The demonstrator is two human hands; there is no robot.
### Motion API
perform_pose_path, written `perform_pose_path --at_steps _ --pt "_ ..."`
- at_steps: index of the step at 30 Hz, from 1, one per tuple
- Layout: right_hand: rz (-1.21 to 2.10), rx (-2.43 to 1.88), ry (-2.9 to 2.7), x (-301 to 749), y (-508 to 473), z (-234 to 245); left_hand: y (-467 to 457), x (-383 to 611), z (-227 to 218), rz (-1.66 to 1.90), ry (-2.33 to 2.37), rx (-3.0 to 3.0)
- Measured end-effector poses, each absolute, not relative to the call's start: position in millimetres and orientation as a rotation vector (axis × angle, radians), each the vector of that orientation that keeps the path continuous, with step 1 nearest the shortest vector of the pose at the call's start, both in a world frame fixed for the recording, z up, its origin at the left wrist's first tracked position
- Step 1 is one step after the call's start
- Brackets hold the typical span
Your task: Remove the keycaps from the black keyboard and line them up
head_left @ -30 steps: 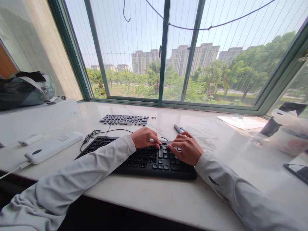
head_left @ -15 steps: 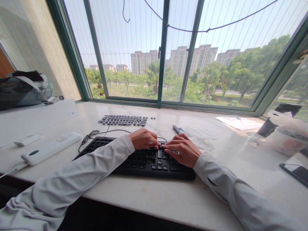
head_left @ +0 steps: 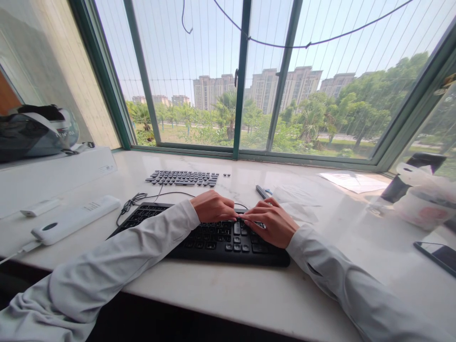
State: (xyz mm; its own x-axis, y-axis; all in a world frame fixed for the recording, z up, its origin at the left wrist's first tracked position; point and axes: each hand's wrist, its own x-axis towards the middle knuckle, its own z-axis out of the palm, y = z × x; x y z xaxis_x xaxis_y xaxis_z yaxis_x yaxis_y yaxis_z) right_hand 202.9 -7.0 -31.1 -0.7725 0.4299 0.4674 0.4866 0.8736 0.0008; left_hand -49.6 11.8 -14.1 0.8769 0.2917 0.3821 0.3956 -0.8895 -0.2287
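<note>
Black keyboard (head_left: 213, 237) sits by the desk's (head_left: 213, 289) front edge; probably light, stiff plastic, so I'd hold it by the rim (head_left: 228, 256). Left hand (head_left: 213, 206) and right hand (head_left: 270, 221) about meet, grip narrow (can't tell if anything's pinched). Helmet (head_left: 39, 133) lettering, left edge: too blurry to read.

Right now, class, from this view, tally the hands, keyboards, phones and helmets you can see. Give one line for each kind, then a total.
Hands: 2, the left hand and the right hand
Keyboard: 1
Phone: 1
Helmet: 1
Total: 5
</note>
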Motion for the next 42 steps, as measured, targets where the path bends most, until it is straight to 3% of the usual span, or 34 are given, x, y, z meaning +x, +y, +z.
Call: perform_pose_path --at_steps 18,33,42 --pt "-0.138 -0.657 -2.579 203.1 -5.9 -32.4 12.6 -53.6 -11.4 -0.406 -0.460 -2.675" --pt "-0.110 -0.641 -2.568 203.3 -5.8 -32.2 15.0 -53.3 -18.6 -0.597 -0.424 -2.703" --pt "-0.099 -0.631 -2.581 202.8 -3.9 -33.7 12.8 -53.5 -9.6 -0.383 -0.441 -2.679"
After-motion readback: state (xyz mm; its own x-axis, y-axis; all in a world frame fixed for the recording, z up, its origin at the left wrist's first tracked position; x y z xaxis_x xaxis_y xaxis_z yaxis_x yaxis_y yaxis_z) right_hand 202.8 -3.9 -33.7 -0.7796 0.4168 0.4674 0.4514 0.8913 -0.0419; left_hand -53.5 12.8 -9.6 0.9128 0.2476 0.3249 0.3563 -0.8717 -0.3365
